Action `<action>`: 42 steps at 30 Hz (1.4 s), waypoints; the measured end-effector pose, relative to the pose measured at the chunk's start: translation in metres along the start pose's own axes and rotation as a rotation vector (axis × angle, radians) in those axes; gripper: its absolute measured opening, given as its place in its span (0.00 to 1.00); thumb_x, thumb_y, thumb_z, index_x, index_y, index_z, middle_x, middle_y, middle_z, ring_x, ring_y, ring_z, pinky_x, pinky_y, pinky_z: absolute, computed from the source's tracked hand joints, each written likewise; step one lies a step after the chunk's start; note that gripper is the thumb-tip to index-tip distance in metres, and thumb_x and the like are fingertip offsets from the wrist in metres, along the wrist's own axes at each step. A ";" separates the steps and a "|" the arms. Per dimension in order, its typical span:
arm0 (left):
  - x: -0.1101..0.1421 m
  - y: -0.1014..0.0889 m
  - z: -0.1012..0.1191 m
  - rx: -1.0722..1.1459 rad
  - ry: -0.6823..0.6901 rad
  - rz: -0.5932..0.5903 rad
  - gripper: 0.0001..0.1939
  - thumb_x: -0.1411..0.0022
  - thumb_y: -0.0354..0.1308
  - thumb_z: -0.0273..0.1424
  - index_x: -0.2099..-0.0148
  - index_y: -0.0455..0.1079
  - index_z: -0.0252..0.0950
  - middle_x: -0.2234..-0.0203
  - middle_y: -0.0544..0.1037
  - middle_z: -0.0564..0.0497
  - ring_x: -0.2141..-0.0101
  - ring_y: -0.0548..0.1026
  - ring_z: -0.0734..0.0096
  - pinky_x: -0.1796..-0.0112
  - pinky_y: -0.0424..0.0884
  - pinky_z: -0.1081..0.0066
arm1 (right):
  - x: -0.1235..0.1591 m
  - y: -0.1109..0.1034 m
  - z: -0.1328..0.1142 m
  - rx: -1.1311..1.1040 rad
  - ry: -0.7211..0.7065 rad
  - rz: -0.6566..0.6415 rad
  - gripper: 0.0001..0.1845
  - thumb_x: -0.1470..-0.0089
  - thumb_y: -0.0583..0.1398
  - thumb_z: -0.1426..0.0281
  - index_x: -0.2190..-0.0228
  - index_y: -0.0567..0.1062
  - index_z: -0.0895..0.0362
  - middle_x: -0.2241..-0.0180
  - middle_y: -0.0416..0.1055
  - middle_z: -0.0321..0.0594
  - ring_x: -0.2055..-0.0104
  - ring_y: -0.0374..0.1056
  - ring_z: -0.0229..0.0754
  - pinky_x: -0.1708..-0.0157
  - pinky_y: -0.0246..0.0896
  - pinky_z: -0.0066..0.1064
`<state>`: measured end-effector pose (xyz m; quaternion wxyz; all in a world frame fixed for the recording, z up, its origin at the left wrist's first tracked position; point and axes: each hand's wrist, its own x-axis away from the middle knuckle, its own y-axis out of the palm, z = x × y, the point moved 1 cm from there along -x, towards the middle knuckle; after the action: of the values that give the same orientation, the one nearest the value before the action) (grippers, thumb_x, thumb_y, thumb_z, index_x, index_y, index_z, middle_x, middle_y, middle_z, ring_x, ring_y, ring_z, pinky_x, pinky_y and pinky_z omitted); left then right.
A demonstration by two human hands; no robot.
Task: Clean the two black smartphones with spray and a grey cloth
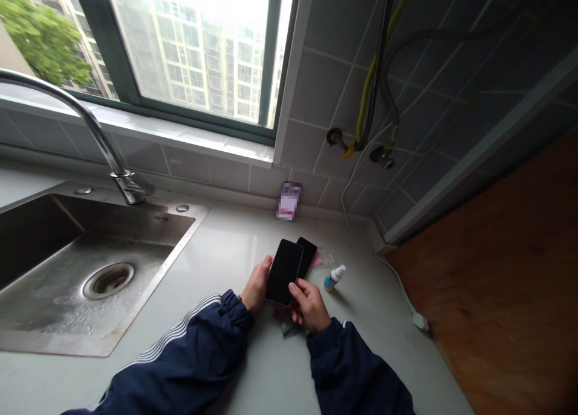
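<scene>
Both of my hands hold a black smartphone [284,271] by its edges, screen up and tilted. My left hand [257,284] grips its left side, and my right hand [309,305] pinches its lower right side. A second black phone [307,255] lies on the pale countertop [226,240], partly hidden behind the first. To the right stands a small white spray bottle with a blue label [335,277], beside a scrap of clear and pink wrapping [320,259]. A dark translucent piece [289,329] lies below my hands, its kind unclear.
A steel sink [108,282] with a drain and a curved faucet [97,129] is to the left. A pixelated packet [289,201] leans on the tiled wall. A white cable [383,261] runs along the counter to a plug. Hoses hang on the wall; wooden board at right.
</scene>
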<state>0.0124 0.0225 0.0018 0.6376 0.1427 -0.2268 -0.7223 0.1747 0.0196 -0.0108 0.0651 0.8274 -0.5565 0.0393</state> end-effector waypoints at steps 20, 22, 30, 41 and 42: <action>-0.026 -0.005 0.019 -1.015 0.271 0.248 0.18 0.42 0.61 0.41 0.51 0.75 0.40 0.69 0.76 0.47 0.68 0.73 0.60 0.59 0.66 0.64 | -0.001 -0.003 -0.004 -0.260 -0.080 0.333 0.21 0.49 0.66 0.51 0.68 0.70 0.55 0.82 0.64 0.27 0.86 0.57 0.31 0.89 0.46 0.22; -0.035 0.000 0.018 -1.086 0.210 0.228 0.23 0.45 0.64 0.42 0.49 0.74 0.39 0.70 0.75 0.46 0.67 0.75 0.54 0.59 0.66 0.60 | -0.002 -0.004 -0.004 -0.275 -0.082 0.352 0.21 0.49 0.66 0.51 0.69 0.69 0.55 0.82 0.63 0.27 0.86 0.57 0.31 0.89 0.47 0.22; -0.057 0.015 0.017 -1.205 0.092 0.137 0.33 0.49 0.66 0.41 0.42 0.68 0.37 0.67 0.79 0.40 0.63 0.77 0.43 0.60 0.66 0.57 | -0.004 -0.007 -0.002 -0.331 -0.042 0.355 0.22 0.53 0.67 0.51 0.69 0.68 0.54 0.83 0.63 0.28 0.86 0.56 0.32 0.88 0.47 0.23; -0.064 0.011 0.015 -1.153 -0.006 0.161 0.20 0.54 0.68 0.38 0.58 0.73 0.38 0.71 0.80 0.44 0.65 0.77 0.50 0.61 0.67 0.60 | -0.003 -0.006 -0.005 -0.348 -0.040 0.344 0.22 0.53 0.68 0.51 0.68 0.70 0.54 0.82 0.63 0.28 0.86 0.55 0.32 0.88 0.46 0.23; -0.067 0.010 0.015 -1.144 -0.024 0.149 0.18 0.57 0.69 0.37 0.62 0.74 0.38 0.72 0.80 0.45 0.65 0.77 0.50 0.62 0.67 0.60 | -0.003 -0.006 -0.005 -0.347 -0.043 0.340 0.22 0.53 0.68 0.52 0.68 0.70 0.55 0.81 0.63 0.28 0.85 0.55 0.31 0.88 0.46 0.23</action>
<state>0.0229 0.0900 0.0140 0.6598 -0.2495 0.1832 -0.6847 0.1787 0.0252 -0.0067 0.1869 0.6987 -0.6875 -0.0642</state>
